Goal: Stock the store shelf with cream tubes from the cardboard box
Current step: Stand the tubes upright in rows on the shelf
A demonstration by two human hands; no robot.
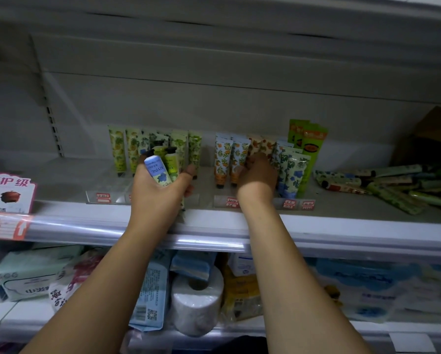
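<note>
My left hand (160,192) grips a bundle of cream tubes (160,166), a blue-flowered one in front and yellow-green ones behind, caps up, over the shelf (342,228). My right hand (256,175) reaches into the standing rows and its fingers curl around an orange-patterned tube (259,146); the fingertips are hidden. Upright rows stand behind: green tubes (118,152) at left, orange-and-blue ones (223,159) in the middle, blue-flowered ones (293,172) at right. The cardboard box (429,139) sits at the far right of the shelf.
A loose pile of tubes (383,185) lies on the shelf before the box. Tall green packets (311,146) stand behind the blue tubes. Price tags (289,203) line the shelf front. A pink sign (7,192) hangs at left. The shelf below holds tissue packs and a paper roll (196,302).
</note>
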